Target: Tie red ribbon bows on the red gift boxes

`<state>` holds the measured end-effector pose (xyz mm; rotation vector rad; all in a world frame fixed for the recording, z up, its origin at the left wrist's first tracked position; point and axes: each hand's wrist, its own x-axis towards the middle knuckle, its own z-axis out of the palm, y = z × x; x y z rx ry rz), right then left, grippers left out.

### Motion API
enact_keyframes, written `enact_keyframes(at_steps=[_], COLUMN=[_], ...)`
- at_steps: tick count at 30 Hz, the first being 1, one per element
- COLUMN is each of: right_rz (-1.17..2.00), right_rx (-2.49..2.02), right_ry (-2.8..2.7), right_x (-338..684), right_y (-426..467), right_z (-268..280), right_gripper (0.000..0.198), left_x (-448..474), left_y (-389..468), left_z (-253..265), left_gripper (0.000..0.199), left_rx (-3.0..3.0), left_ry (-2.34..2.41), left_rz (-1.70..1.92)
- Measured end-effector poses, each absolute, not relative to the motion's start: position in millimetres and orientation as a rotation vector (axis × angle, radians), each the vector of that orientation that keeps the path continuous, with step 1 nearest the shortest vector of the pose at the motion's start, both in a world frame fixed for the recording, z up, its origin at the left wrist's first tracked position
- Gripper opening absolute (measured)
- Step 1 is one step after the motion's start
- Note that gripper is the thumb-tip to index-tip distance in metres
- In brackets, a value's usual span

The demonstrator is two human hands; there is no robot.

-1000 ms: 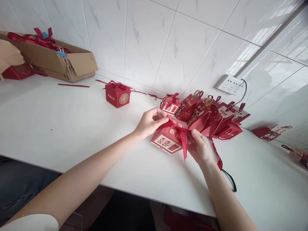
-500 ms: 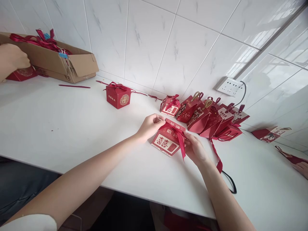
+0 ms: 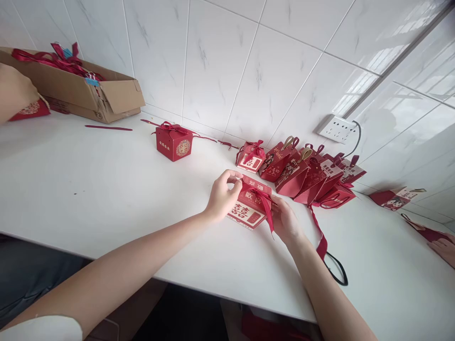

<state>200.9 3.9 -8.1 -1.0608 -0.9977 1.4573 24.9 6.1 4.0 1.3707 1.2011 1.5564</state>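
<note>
A small red and white gift box (image 3: 243,215) with Chinese characters rests on the white table in front of me. Tied across its upper part is a dark red ribbon (image 3: 263,195), its tail hanging down the right side. My left hand (image 3: 223,195) pinches at the ribbon's left end by the box's top edge; its thumb and palm cover part of the box's left side. On the right side, my right hand (image 3: 285,219) grips the box, fingers partly hidden behind it.
Several red gift boxes with loops (image 3: 302,173) stand along the tiled wall. Another ribboned box (image 3: 174,142) sits farther left, near a cardboard box (image 3: 121,99) of ribbons. Other people's hands (image 3: 16,92) show at both edges. A black cord loop (image 3: 344,274) lies at right.
My left hand has shifted and turned slightly, now covering more of the box's left side. My right hand keeps its hold. The co-worker's hand at far left has moved a little.
</note>
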Motion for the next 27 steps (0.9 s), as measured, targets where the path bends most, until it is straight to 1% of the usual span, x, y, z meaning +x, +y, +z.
enact_keyframes(at_steps=[8, 11, 16, 18, 20, 24, 25, 27], right_rz=[1.43, 1.439, 1.472, 1.478, 1.472, 1.474, 1.475, 1.476], right_rx=[-1.052, -1.043, -1.038, -1.035, -1.039, -1.028, -1.025, -1.027], right_ry=[-1.017, -1.018, -1.009, -1.017, -1.024, -1.026, -1.021, -1.003], right_x=[203, 204, 204, 205, 206, 207, 207, 207], right_y=[6, 5, 5, 6, 7, 8, 8, 7], right_z=[-11, -9, -7, -9, -10, -12, -12, -11], right_gripper=[0.016, 0.017, 0.018, 0.019, 0.02, 0.023, 0.024, 0.025], left_x=[20, 18, 15, 14, 14, 14, 14, 14], left_y=[7, 7, 8, 10, 11, 11, 11, 10], left_z=[7, 9, 12, 12, 11, 9, 10, 12], left_gripper=[0.022, 0.021, 0.013, 0.014, 0.017, 0.031, 0.032, 0.024], left_rx=[1.564, 1.51, 1.501, 1.5, 1.5, 1.531, 1.544, 1.562], left_ry=[1.208, 1.224, 1.213, 1.197, 1.176, 1.18, 1.191, 1.212], left_rz=[1.472, 1.448, 1.413, 1.41, 1.398, 1.399, 1.398, 1.368])
